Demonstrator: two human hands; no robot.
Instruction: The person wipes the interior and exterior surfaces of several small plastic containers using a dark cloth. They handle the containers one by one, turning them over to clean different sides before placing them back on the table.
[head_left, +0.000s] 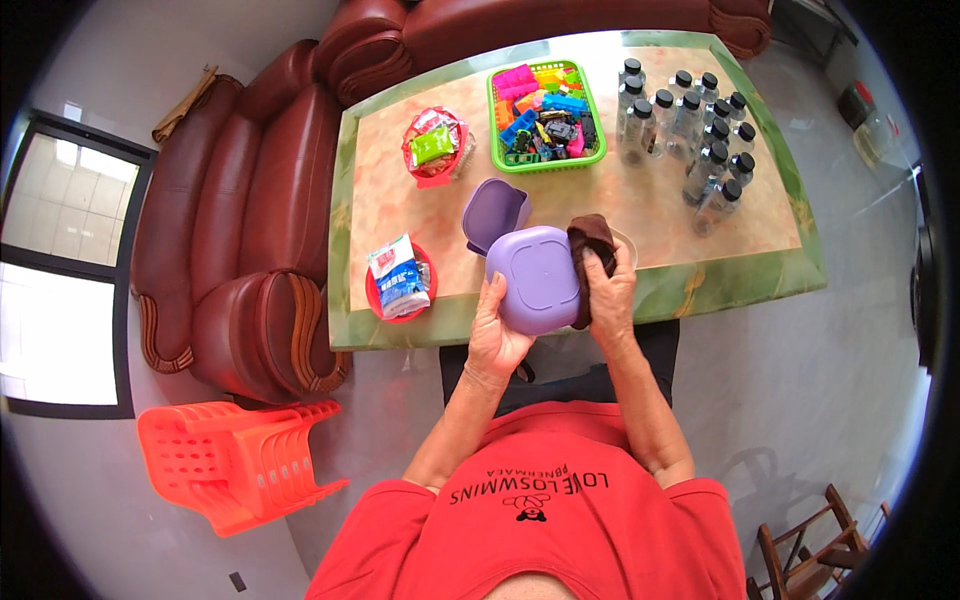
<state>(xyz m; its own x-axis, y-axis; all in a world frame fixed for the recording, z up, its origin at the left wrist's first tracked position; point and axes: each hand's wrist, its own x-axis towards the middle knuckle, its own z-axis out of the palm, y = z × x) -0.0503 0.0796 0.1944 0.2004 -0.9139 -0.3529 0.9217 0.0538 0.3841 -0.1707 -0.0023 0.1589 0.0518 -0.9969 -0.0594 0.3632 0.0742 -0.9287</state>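
Note:
My left hand (496, 330) grips the lower left edge of a purple plastic container (536, 277), its flat underside facing up towards me. In my right hand (611, 289) is a dark brown cloth (586, 240), bunched against the container's right side. Just behind the container, a second purple plastic piece (491, 214), hollow and box-like, stands tilted on the table. A pale rounded rim (626, 244) shows partly behind my right hand; the rest of it is hidden.
The stone-patterned table (420, 225) has a green border. On it are a green basket (547, 166) of plastic toys, several black-capped clear bottles (688, 120), a red basket of packets (431, 146) and a red dish (373, 289) with packets. Red stacked plastic chairs (232, 457) stand left, near a leather sofa (240, 202).

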